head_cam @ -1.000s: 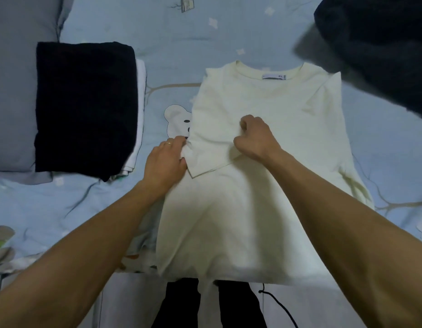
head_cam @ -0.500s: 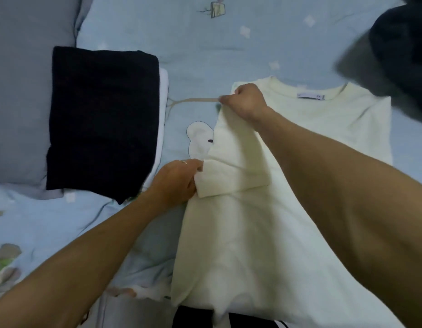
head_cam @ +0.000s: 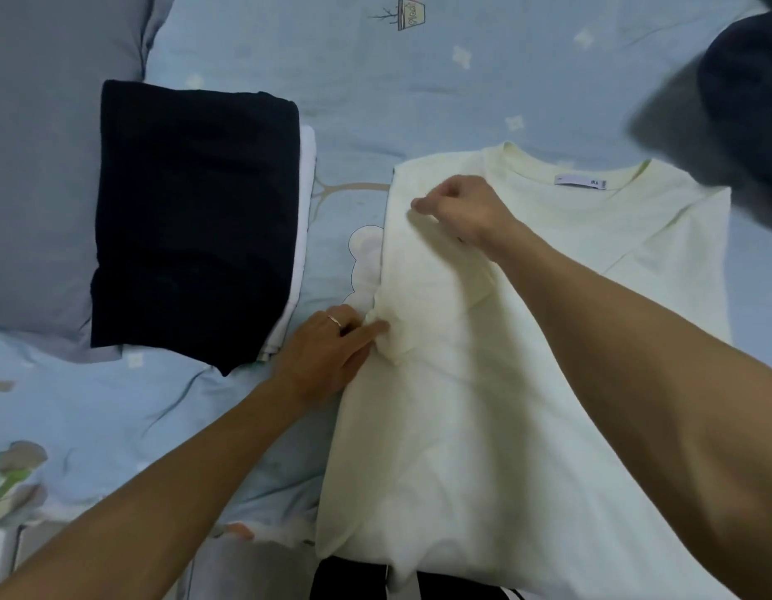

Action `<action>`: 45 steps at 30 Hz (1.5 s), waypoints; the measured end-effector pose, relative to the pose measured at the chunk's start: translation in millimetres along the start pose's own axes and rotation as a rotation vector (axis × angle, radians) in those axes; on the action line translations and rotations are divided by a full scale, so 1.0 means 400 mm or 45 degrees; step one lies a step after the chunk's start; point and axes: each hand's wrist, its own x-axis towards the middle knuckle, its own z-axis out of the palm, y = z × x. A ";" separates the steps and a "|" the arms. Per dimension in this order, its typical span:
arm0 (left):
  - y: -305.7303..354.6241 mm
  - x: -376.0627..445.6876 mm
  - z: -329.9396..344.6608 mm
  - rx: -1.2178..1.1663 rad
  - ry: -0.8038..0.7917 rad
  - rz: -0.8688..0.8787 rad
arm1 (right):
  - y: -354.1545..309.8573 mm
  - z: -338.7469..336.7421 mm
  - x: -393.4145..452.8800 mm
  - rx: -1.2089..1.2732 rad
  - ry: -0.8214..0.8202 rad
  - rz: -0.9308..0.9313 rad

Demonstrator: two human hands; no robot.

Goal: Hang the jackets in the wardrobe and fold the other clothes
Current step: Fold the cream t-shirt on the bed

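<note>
A cream T-shirt [head_cam: 483, 404] lies flat on the bed, collar away from me, its left sleeve folded in over the body. My left hand [head_cam: 328, 352] pinches the bunched sleeve hem at the shirt's left edge. My right hand [head_cam: 462, 210] rests with curled fingers on the folded sleeve near the left shoulder; whether it pinches the cloth I cannot tell. A folded black garment [head_cam: 193, 218] lies on folded white ones [head_cam: 304, 218] at the left.
The light blue bedsheet [head_cam: 375, 80] has cartoon prints. A grey pillow [head_cam: 42, 166] lies at the far left. A dark garment heap [head_cam: 739, 119] sits at the upper right. Black cloth [head_cam: 353, 582] shows below the shirt's hem.
My right hand went from the shirt's middle up to the left shoulder, then slightly down onto the folded sleeve. My left hand stayed at the sleeve hem.
</note>
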 end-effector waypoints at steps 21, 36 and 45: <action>0.101 -0.027 0.045 -0.274 0.294 -0.769 | 0.221 0.110 -0.281 0.947 0.348 0.600; 0.098 -0.050 0.016 -0.113 0.093 -0.321 | 0.182 0.179 -0.378 0.549 0.202 0.512; 0.073 -0.053 0.025 -0.423 0.201 -0.526 | 0.177 0.253 -0.443 0.501 0.498 0.449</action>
